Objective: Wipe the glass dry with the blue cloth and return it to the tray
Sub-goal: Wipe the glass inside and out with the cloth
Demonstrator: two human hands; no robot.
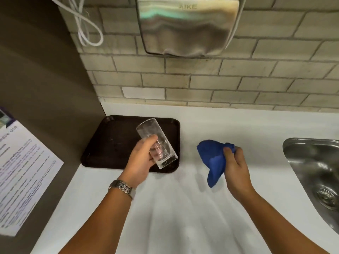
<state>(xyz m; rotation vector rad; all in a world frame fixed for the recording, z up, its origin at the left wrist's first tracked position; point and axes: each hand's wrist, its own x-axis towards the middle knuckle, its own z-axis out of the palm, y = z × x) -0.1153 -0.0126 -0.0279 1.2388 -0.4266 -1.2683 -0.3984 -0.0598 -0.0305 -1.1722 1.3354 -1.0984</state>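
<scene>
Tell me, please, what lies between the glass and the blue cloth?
Only bare white counter separates the glass from the blue cloth, as the head view shows.

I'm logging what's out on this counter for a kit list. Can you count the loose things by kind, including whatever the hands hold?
Glass: 1, tilted, in the left hand, above the tray
Blue cloth: 1, bunched in the right hand
Tray: 1, dark brown, lying on the counter
Total: 3
</scene>
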